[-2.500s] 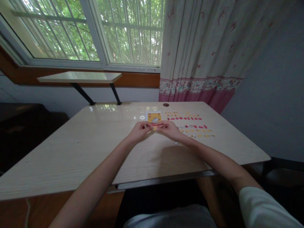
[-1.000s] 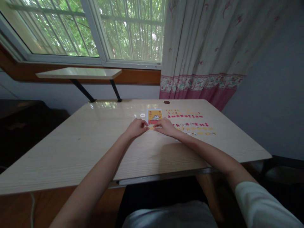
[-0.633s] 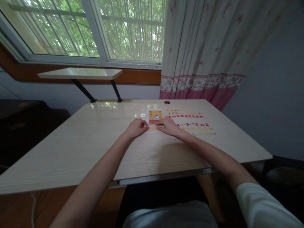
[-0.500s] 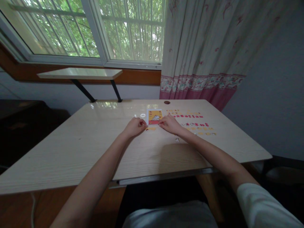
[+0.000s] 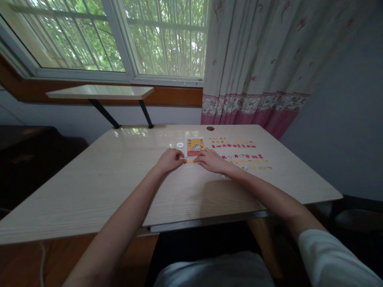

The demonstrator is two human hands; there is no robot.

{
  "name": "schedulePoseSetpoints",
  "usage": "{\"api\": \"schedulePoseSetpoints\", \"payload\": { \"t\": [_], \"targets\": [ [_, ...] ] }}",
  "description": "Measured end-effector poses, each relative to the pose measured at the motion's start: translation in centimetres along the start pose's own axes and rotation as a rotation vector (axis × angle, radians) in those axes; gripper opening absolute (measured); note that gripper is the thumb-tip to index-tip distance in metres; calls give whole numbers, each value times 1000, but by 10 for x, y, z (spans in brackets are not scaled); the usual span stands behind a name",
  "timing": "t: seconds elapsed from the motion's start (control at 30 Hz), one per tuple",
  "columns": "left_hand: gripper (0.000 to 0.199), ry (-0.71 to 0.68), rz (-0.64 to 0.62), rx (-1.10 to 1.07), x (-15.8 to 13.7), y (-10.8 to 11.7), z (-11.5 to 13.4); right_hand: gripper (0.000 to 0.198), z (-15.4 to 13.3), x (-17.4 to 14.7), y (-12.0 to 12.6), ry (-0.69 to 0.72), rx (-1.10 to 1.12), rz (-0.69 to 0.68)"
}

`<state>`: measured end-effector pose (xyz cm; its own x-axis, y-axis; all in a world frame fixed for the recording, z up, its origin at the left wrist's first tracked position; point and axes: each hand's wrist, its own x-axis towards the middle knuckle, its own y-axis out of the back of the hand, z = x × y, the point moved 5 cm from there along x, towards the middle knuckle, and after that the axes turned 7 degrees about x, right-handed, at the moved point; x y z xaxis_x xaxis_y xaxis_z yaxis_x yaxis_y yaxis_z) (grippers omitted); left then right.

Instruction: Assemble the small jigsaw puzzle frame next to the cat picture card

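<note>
Pale shirt [image 5: 215, 273], short loose sleeve [image 5: 329, 252]

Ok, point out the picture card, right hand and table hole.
Picture card [image 5: 195, 146]: head view, middle of its printed face.
Right hand [image 5: 210, 160]: head view, back of the hand.
Table hole [image 5: 210, 128]: head view, its dark opening.

Looks like a room in a home, judging by the pleated, flower-printed cream fabric curtain [image 5: 245, 56] with a patterned band [image 5: 254, 104] and a deep-pink hem [image 5: 254, 120], hanging beside a light-framed glass window [image 5: 119, 40]. Looks out past pale metal-like bars [image 5: 173, 26] onto dense green foliage [image 5: 187, 52]. Furnished with a broad, pale wood-grained desk [image 5: 104, 183], topped at the back by a raised whitish shelf [image 5: 101, 92] on slanting black supports [image 5: 104, 114], set against a light painted wall [image 5: 176, 114]. Laid out there in homely fashion: a small yellow-and-red picture card [image 5: 195, 146] and rows of tiny red, yellow and white jigsaw-shaped pieces [image 5: 229, 146]. Could be a bedroom or a study; impossible to tell which.
</note>
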<state>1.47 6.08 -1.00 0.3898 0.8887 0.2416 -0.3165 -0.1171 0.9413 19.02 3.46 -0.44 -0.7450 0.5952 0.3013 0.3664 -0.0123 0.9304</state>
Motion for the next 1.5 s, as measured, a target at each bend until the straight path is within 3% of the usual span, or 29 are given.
{"api": "schedulePoseSetpoints", "payload": {
  "t": [0.17, 0.43, 0.73, 1.3, 1.5],
  "targets": [
    [28, 16, -1, 12, -1, 0, -2, 25, 4, -3, 5, -13, 43, -28],
    [29, 11, 4, 35, -2, 3, -2, 16, 38, -24, 36, -136, 52, 9],
    [23, 3, -6, 59, -3, 5, 2, 19, 42, -24, 14, -156, 101, 17],
    [32, -29, -12, 57, -3, 5, 1, 13, 42, -24, 14, -183, 114, 48],
    [26, -19, -7, 81, -4, 6, 1, 13, 42, -24, 15, -176, 106, 59]
  ]
}}
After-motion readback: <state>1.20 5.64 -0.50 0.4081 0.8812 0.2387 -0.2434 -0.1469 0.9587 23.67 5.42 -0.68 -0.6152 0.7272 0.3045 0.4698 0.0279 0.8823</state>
